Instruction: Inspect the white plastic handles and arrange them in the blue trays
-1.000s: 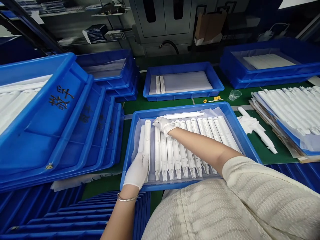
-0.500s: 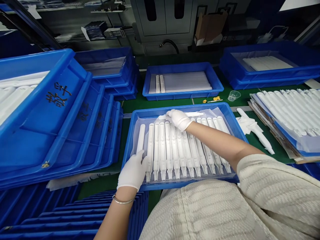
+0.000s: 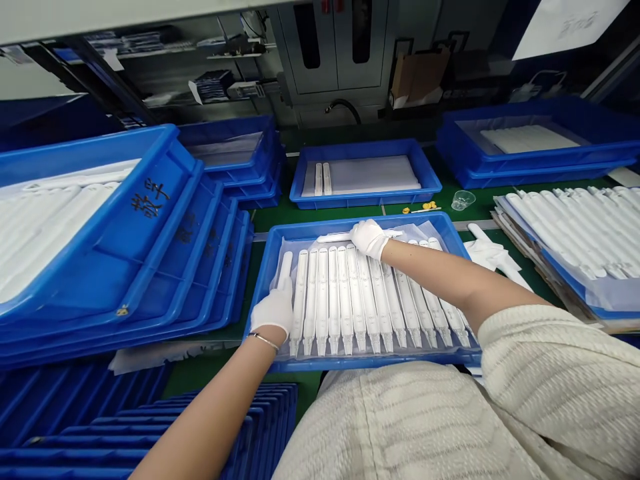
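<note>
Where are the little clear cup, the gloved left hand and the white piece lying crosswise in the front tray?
clear cup (image 3: 463, 199): head view, on its side wall.
left hand (image 3: 274, 310): head view, on the back of the glove.
crosswise white piece (image 3: 334, 237): head view, on its left stretch.

The tray sits right in front of me with a row of sticks lying side by side in it, plus one stick crosswise at the far end. My left hand is on the leftmost one and my right hand on the crosswise one. There's a stack of trays to my left, another tray behind, and a cup to that tray's right.
</note>
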Available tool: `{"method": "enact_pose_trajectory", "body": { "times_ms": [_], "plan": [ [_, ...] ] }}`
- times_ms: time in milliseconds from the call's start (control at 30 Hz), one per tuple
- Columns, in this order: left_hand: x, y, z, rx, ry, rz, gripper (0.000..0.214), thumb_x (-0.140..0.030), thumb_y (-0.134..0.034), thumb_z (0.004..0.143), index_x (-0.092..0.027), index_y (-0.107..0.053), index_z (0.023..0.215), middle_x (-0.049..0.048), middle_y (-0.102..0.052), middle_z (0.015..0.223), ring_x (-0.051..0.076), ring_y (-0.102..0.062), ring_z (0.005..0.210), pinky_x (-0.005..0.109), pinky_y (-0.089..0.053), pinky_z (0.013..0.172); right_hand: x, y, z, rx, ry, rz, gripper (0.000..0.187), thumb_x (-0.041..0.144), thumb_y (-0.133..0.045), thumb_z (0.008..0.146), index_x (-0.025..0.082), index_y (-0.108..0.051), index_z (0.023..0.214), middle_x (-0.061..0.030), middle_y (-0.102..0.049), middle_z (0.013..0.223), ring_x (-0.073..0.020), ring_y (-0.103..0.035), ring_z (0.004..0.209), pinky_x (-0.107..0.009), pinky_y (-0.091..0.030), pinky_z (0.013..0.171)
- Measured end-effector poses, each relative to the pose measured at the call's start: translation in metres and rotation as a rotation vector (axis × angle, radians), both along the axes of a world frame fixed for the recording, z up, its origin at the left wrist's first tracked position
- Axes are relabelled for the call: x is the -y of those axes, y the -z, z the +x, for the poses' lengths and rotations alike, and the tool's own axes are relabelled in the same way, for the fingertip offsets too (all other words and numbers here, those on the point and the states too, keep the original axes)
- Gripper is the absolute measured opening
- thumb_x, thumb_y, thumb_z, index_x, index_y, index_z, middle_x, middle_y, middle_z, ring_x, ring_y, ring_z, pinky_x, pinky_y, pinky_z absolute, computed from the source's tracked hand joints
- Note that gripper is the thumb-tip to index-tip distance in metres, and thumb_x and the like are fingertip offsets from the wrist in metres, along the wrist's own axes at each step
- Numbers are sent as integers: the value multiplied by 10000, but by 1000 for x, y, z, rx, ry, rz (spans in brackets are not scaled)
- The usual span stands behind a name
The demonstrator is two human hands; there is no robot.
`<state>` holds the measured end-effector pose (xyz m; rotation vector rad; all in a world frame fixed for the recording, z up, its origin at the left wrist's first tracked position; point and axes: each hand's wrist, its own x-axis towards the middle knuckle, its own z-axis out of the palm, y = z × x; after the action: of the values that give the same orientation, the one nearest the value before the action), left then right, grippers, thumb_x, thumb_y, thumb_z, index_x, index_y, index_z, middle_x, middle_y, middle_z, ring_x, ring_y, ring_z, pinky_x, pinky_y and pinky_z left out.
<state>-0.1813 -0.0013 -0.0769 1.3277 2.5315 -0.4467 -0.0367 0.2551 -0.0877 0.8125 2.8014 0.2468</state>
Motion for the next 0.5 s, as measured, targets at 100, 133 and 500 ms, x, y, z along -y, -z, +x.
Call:
{"method": "enact_pose_trajectory", "body": {
  "times_ms": [100,133,500],
  "plan": [
    [-2,-2,0,-14,-19,34,804,-77,-416,829,-183,-209,1599,203,-686,978,295,-715,770,366,-519,666,-3,-3,7,-41,-23,-4,343,-47,-460,827,10,-672,1090,-262,-660,1052,-333,-605,1001,-412,-380,777],
    [-2,-3,0,-18,-27,40,810,-85,-417,829,-184,-198,1603,203,-685,974,298,-714,765,364,-515,655,-4,-5,11,-64,-28,-5,332,-42,-467,830,18,-670,1086,-257,-660,1048,-329,-604,996,-411,-375,781],
    [3,-24,8,-38,-109,224,738,-211,-405,894,-155,-203,1602,186,-692,915,330,-680,712,370,-464,581,-8,-51,59,-635,99,-176,422,296,-301,1060,153,-548,1371,-147,-614,1173,-228,-600,849,-344,-422,739]
  ]
}}
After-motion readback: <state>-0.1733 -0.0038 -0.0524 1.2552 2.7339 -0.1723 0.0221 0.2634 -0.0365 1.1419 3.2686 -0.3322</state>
